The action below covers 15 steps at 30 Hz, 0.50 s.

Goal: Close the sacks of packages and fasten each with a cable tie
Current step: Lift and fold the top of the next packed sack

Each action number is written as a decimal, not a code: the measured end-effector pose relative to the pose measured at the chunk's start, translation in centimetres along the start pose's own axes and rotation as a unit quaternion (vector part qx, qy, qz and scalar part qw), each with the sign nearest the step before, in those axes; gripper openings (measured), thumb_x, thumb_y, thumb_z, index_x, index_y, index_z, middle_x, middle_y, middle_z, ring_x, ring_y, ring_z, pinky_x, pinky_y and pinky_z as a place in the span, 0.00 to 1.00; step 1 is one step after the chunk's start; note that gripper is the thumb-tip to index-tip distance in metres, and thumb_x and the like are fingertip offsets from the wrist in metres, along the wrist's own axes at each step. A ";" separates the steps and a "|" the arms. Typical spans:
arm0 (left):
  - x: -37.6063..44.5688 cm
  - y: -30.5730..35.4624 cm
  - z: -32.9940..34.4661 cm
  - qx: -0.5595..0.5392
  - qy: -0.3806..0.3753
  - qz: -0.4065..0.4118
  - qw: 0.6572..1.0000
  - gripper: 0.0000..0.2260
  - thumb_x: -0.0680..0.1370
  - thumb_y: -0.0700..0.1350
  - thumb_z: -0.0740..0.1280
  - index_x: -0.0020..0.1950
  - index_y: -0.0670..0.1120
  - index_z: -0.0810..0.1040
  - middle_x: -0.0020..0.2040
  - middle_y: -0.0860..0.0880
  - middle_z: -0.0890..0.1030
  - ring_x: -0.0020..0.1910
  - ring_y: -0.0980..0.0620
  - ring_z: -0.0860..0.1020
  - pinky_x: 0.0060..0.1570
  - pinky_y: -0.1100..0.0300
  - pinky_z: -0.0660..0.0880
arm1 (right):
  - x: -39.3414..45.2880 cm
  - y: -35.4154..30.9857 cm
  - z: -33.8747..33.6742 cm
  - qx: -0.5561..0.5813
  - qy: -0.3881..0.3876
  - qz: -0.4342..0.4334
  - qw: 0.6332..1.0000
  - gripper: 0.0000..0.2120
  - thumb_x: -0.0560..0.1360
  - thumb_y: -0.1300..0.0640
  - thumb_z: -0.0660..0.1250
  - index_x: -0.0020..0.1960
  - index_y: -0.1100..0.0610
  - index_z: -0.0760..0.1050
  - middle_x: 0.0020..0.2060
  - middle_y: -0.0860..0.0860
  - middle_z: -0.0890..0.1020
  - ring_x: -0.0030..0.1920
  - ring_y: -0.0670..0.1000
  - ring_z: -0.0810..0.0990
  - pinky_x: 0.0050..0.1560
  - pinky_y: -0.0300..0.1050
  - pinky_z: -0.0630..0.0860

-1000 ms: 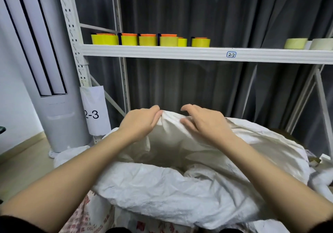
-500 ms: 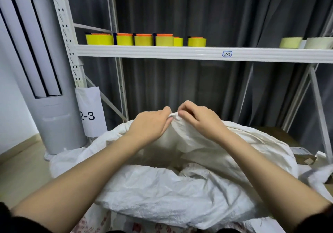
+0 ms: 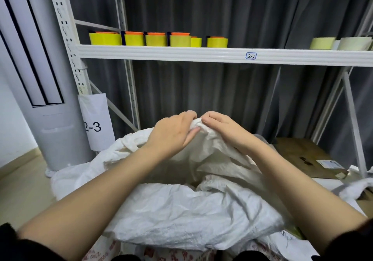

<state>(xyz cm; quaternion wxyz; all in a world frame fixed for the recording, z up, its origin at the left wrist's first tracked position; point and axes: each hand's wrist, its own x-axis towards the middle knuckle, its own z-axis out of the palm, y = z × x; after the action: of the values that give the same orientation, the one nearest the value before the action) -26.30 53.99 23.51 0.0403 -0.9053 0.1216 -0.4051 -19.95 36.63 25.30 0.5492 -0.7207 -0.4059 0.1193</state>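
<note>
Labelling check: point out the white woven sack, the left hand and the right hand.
white woven sack (image 3: 193, 216), head view, crumpled near wall.
left hand (image 3: 171, 134), head view, back of hand.
right hand (image 3: 226, 129), head view, back of hand.

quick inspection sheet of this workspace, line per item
surface: tan floor bearing the sack
job's things: white woven sack, mouth still open, far rim bunched; no cable tie seen
clutter: cardboard box at right
grippers: left hand and right hand both pinch the sack's rim, side by side
cables: nothing seen
surroundings: white shelf with yellow tape rolls, grey curtain, tower air conditioner
</note>
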 end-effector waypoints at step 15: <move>0.3 0.6 -0.6 -0.092 -0.021 -0.036 0.995 0.14 0.79 0.51 0.56 0.57 0.44 0.73 0.47 0.50 0.79 0.41 0.47 0.76 0.40 0.54 0.69 | -1.2 0.9 -1.1 -0.073 0.077 -0.031 0.994 0.15 0.80 0.50 0.62 0.37 0.54 0.66 0.32 0.46 0.68 0.34 0.43 0.66 0.36 0.41 0.63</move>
<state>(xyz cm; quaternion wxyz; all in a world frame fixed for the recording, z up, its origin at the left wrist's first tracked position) -26.72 53.32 24.00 -0.0551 -0.9174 0.1243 -0.3740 -19.63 34.96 24.58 0.5280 -0.7531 -0.3922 0.0161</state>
